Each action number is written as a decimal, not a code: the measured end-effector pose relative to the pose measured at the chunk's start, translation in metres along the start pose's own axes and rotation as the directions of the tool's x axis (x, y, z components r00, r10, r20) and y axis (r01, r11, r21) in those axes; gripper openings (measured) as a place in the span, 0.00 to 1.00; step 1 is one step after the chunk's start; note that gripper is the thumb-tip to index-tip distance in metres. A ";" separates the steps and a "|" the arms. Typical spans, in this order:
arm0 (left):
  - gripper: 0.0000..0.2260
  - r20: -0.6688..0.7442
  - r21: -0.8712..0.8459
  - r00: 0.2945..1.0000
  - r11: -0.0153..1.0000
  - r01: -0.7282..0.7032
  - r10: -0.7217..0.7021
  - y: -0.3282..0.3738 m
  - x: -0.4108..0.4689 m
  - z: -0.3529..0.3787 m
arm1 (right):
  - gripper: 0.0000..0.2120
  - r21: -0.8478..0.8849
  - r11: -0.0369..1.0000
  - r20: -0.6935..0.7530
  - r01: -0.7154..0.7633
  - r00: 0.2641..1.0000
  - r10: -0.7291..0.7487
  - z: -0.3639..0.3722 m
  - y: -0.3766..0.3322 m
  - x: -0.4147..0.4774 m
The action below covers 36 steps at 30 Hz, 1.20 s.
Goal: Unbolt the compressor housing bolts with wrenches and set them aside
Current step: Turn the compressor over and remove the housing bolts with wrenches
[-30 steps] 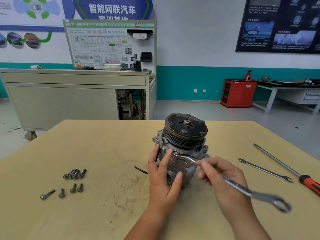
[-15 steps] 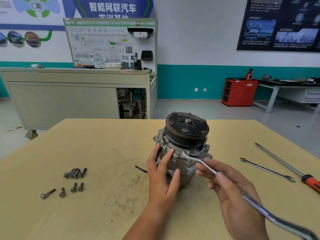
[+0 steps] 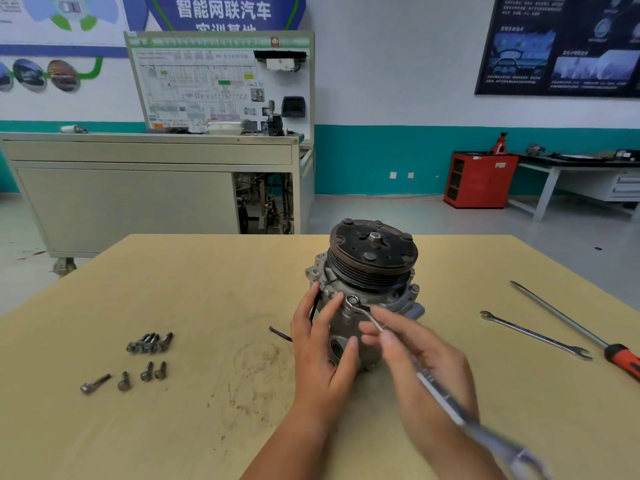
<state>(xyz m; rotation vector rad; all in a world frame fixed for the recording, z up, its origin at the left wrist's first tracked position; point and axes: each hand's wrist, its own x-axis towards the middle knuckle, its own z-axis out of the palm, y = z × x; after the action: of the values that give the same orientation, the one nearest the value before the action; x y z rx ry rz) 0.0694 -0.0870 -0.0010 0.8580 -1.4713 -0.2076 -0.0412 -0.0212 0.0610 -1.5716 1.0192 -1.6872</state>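
My left hand (image 3: 322,355) holds the compressor (image 3: 367,317) so it can't turn, with my fingers on its side and my thumb across the front. The compressor stands on the table (image 3: 173,427), with its round black wheel on top.

My right hand (image 3: 422,362) pinches the wrench (image 3: 446,400) near its ring end. The long handle runs back toward me, away from the compressor. The ring sits over a bolt (image 3: 352,299) on the near rim of the compressor, just under the black wheel.

I think a lot is done. Well to the left of the compressor lie the loose bolts (image 3: 150,342). There is a little heap of them, and four more in a row nearer to me.

The bolt under the ring is not out yet. I can see a second bolt (image 3: 414,288) in the rim on the right side of the compressor. There may be more round the back, where I can't see. So I guess the job is past the middle, but I can't be sure.

The next bit needs a firm pull — if the ring slips off the bolt, my fingers could hit the metal.

To the right of the compressor lie a spare wrench (image 3: 535,336) and a screwdriver (image 3: 571,323) — nobody is touching them.
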 end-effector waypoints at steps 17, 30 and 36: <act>0.25 0.025 -0.003 1.000 1.000 -0.006 0.006 -0.001 -0.001 -0.002 | 0.18 0.250 0.968 -0.020 -0.030 0.999 0.037 -0.017 0.007 -0.002; 0.24 0.031 -0.011 1.000 1.000 0.000 0.001 0.001 0.000 -0.002 | 0.15 0.175 0.970 0.027 -0.170 0.985 0.168 -0.011 -0.003 0.020; 0.25 0.036 -0.016 0.999 1.000 0.011 -0.010 0.001 0.000 -0.002 | 0.16 0.321 0.865 0.329 -0.387 0.901 0.282 -0.044 0.008 0.071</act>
<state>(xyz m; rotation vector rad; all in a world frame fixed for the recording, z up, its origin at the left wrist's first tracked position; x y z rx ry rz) 0.0715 -0.0859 -0.0003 0.8527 -1.4971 -0.2438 -0.0927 -0.0798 0.0909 -1.2399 0.7211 -1.2880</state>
